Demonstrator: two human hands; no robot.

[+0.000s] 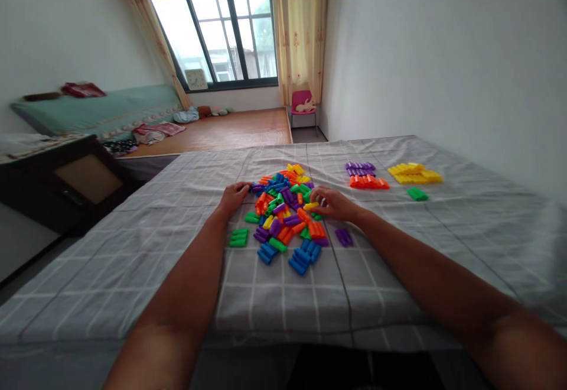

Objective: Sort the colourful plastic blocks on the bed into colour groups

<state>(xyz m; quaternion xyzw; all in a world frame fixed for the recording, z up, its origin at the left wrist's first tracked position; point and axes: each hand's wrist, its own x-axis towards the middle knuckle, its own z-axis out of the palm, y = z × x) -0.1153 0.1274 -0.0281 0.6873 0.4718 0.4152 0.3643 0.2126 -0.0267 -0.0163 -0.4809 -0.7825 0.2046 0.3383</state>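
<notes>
A heap of bright plastic building pieces (290, 221), shaped like short joined tubes, lies on the checked cloth in blue, green, orange, purple and yellow. At its left edge, my left hand (235, 196) rests with fingers curled together beside dark blue pieces (257, 188); what they hold, if anything, is too small to make out. My right hand (334, 204) is on the heap's right side, fingertips closed around the end of a yellow piece (310, 206). A loose purple piece (344, 237) lies in front of that hand.
Right of the heap lie sorted groups: purple pieces (359, 169), orange pieces (369, 182), yellow pieces (414, 173) and a green piece (417, 194). Behind the cloth-covered surface (177, 254) stand a mat-topped bed (239, 130) and a pink chair (302, 99). A dark cabinet (57, 183) stands left.
</notes>
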